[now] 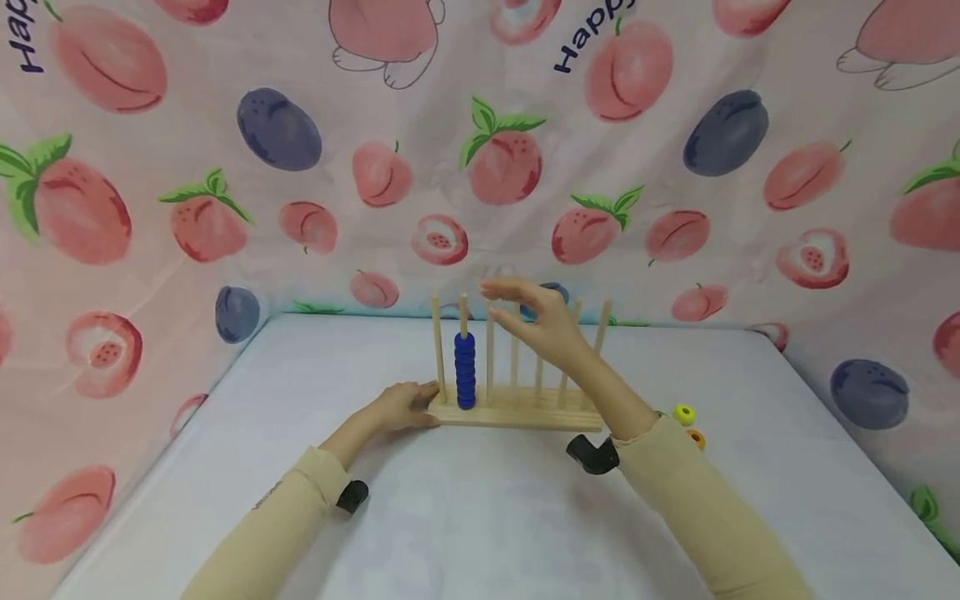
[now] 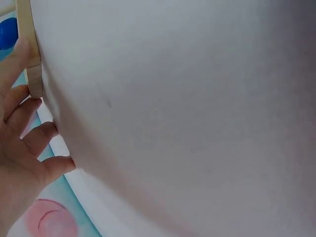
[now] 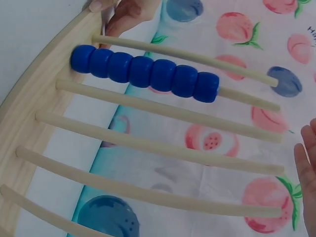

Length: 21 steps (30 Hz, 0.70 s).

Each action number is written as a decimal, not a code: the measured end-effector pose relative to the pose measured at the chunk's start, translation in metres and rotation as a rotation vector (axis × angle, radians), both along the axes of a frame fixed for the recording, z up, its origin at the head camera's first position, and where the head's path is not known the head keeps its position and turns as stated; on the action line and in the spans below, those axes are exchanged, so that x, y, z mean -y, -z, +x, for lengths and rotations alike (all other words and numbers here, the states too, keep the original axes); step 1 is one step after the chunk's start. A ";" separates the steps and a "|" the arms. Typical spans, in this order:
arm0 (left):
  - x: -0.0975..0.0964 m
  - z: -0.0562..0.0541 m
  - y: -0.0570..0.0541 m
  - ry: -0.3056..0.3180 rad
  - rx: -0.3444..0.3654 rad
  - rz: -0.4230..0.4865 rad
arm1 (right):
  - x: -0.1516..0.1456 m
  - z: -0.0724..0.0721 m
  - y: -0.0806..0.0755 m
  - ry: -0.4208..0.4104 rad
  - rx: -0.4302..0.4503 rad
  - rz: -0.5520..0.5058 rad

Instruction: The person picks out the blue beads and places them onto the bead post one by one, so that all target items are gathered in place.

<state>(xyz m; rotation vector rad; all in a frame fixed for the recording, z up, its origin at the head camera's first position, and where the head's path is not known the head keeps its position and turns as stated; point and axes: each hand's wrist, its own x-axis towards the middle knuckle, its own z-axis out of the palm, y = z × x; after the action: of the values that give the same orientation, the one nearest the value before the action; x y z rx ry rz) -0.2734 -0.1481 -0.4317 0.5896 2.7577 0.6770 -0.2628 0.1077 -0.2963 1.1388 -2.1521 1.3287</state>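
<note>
A wooden bead rack (image 1: 517, 415) stands on the table, with several upright pegs in its base. Blue beads (image 1: 465, 371) are stacked on the second peg from the left; the right wrist view shows the same blue beads (image 3: 140, 71) packed together down to the base. With thumb and fingers, my left hand (image 1: 401, 406) grips the base's left end; in the left wrist view the thumb lies on the front of the wooden base (image 2: 30, 49). My right hand (image 1: 542, 321) hovers by the peg tops, thumb and fingers apart, nothing visible between them.
To the right of the rack lie a yellow bead (image 1: 684, 414) and an orange bead (image 1: 697, 438). Something green (image 1: 660, 414) beside them is mostly hidden by the right forearm. A fruit-patterned cloth (image 1: 300, 208) hangs behind the white table (image 1: 480, 517).
</note>
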 end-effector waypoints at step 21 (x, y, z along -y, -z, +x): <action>0.007 0.000 0.004 0.105 -0.067 -0.019 | -0.043 0.048 0.026 0.073 -0.061 0.095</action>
<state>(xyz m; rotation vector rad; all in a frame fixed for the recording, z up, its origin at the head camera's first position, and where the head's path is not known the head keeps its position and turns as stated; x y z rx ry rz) -0.2734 -0.1552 -0.4362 0.7607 2.7675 0.6176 -0.2152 0.1504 -0.3219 1.1108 -2.2109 1.1564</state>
